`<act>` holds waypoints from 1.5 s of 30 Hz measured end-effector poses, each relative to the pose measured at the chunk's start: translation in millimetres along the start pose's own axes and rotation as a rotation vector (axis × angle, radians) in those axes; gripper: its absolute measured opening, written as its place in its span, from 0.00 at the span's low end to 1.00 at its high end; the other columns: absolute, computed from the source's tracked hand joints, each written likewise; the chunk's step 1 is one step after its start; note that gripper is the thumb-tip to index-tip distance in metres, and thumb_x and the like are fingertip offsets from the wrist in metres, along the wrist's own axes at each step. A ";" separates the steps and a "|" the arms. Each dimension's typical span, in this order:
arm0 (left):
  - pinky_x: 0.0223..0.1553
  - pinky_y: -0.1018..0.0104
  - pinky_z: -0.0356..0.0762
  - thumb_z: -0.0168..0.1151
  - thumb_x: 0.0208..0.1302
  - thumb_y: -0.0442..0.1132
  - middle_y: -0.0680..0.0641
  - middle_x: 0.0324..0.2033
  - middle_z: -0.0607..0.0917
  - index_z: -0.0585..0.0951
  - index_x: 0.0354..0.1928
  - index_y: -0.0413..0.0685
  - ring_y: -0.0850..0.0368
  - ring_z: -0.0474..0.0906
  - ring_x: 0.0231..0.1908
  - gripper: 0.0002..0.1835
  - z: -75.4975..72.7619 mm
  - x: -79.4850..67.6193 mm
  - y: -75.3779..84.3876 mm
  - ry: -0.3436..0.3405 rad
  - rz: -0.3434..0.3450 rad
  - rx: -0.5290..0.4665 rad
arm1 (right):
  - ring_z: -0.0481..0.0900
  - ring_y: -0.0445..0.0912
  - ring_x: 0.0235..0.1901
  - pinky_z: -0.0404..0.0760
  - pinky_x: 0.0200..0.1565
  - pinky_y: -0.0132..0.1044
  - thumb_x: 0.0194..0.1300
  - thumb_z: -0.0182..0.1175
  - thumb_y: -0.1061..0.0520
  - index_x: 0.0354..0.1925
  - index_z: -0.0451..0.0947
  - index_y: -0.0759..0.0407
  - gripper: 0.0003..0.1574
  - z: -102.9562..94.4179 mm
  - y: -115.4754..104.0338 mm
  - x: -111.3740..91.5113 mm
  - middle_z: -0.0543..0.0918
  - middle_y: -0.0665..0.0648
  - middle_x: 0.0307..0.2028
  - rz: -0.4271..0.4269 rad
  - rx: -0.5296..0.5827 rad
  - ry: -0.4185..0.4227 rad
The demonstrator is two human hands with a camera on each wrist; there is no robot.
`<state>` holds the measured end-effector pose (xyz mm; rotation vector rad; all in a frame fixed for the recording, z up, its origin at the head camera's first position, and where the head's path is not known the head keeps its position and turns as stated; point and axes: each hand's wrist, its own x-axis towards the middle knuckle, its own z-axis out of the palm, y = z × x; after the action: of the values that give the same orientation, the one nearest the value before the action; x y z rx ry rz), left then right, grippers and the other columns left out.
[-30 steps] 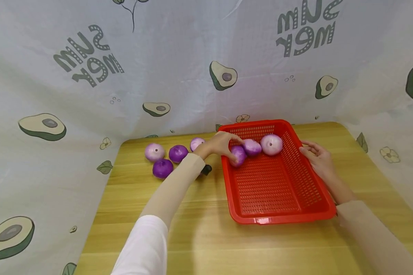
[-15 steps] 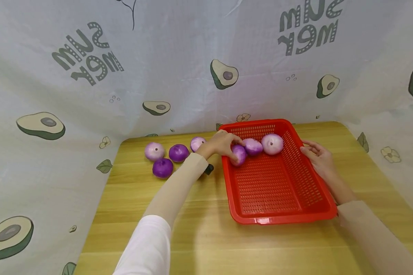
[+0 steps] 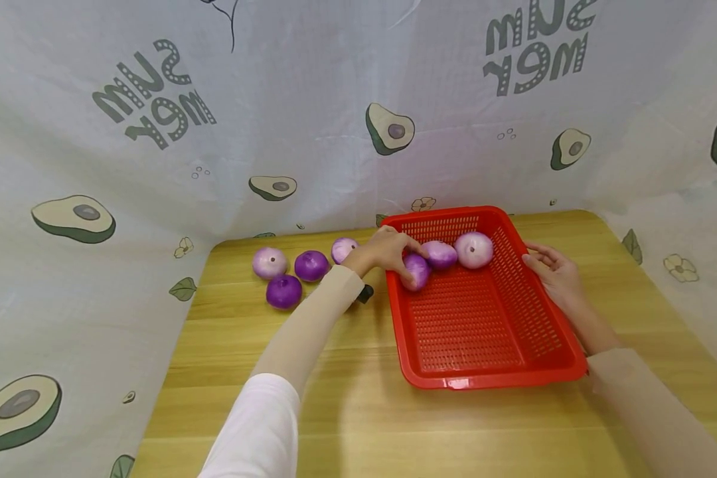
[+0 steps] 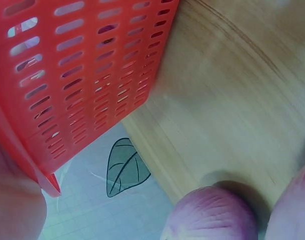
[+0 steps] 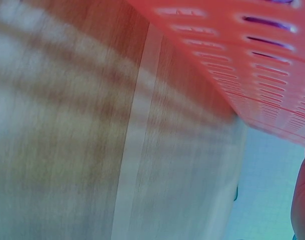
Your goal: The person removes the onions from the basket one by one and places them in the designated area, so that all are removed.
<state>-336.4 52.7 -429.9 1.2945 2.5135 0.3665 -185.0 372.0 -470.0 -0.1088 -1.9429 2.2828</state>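
My left hand (image 3: 387, 251) reaches over the left rim of a red perforated plastic basket (image 3: 484, 382). Its thumb and fingers grip a purple onion (image 3: 417, 273) inside, near the back left corner. Beside that onion lie a second purple onion (image 3: 439, 255) and a paler, rounder one (image 3: 475, 250). My right hand (image 3: 556, 277) holds the basket's right rim, thumb on top. In the left wrist view, part of the left hand (image 4: 15, 200) shows at the basket's edge. The right wrist view catches only a bit of the right hand (image 5: 303, 200) beside the basket wall (image 5: 272, 75).
Left of the basket, several more onions rest on the wooden table (image 3: 245, 398), among them a pale one (image 3: 269, 263) and a dark purple one (image 3: 283, 292). A small black object (image 3: 365, 293) shows at the left wrist. A printed cloth (image 3: 311, 99) hangs behind the table.
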 end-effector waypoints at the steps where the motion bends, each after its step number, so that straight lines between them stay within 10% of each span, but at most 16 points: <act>1: 0.67 0.61 0.48 0.81 0.44 0.59 0.61 0.57 0.82 0.82 0.60 0.66 0.66 0.74 0.55 0.37 -0.2 -0.5 0.5 -0.003 -0.003 0.000 | 0.83 0.37 0.31 0.83 0.32 0.27 0.72 0.59 0.64 0.55 0.78 0.53 0.15 0.3 -0.2 -0.1 0.84 0.46 0.35 0.001 -0.003 0.002; 16: 0.66 0.65 0.53 0.82 0.43 0.59 0.62 0.55 0.83 0.84 0.58 0.63 0.68 0.73 0.54 0.35 3.4 -2.3 -11.2 0.056 0.070 -0.111 | 0.83 0.37 0.31 0.83 0.32 0.27 0.72 0.59 0.63 0.56 0.77 0.52 0.16 2.1 -1.4 0.9 0.84 0.45 0.34 0.029 -0.018 0.007; 22: 0.61 0.62 0.71 0.83 0.46 0.46 0.54 0.57 0.83 0.83 0.59 0.49 0.65 0.73 0.56 0.35 -2.1 -8.2 -11.7 0.078 0.139 -0.399 | 0.84 0.38 0.31 0.84 0.32 0.28 0.72 0.59 0.63 0.56 0.77 0.52 0.16 1.4 0.4 1.7 0.84 0.45 0.35 0.032 0.001 -0.003; 30: 0.62 0.61 0.72 0.79 0.52 0.36 0.50 0.59 0.81 0.80 0.61 0.42 0.64 0.75 0.57 0.32 -10.8 -20.8 -8.4 0.122 0.188 -0.660 | 0.83 0.37 0.31 0.83 0.31 0.27 0.72 0.59 0.63 0.54 0.78 0.50 0.15 1.0 1.0 2.5 0.84 0.45 0.34 0.022 -0.006 0.002; 45: 0.55 0.64 0.78 0.75 0.55 0.29 0.46 0.61 0.79 0.76 0.66 0.41 0.48 0.77 0.57 0.34 -20.0 -50.6 -8.2 0.274 0.099 -0.891 | 0.83 0.37 0.31 0.83 0.31 0.27 0.71 0.61 0.63 0.53 0.79 0.50 0.15 -0.3 0.9 3.0 0.84 0.46 0.35 0.022 -0.003 0.013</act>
<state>-321.7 4.7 -407.2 1.0151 2.0153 1.5490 -188.0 372.7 -470.8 -0.1458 -1.9487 2.2873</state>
